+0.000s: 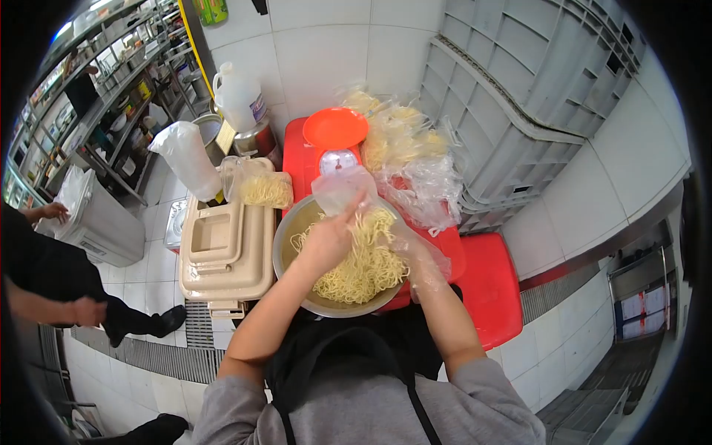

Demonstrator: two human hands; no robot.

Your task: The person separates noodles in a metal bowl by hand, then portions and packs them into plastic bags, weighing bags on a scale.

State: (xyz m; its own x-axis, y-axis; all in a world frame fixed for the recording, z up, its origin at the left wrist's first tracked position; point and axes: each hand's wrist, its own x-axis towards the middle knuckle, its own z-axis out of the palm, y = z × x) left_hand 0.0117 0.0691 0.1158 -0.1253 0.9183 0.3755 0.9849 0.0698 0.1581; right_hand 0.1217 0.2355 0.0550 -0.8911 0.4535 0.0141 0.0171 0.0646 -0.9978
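A wide metal bowl [284, 261] holds a heap of pale yellow noodles [363, 271]. Over its left side reaches my left hand [331, 239], closed at the edge of a clear plastic bag [343, 187], with one finger stretched along the film. Strands rise from the heap beside that hand. My right hand [420, 258] is at the bowl's right rim, closed on clear plastic that partly covers it; its fingertips are hidden among film and noodles. Behind the bowl stands a scale [337, 161] with an orange-red pan [335, 128].
Bagged noodles [400, 130] and crumpled plastic bags [423, 194] lie at the back right. Another noodle bag [267, 190] rests on a beige lidded box [226, 259] at left. Grey crates [504, 111] are stacked at right, near a red stool [486, 289]. A person [55, 259] is at far left.
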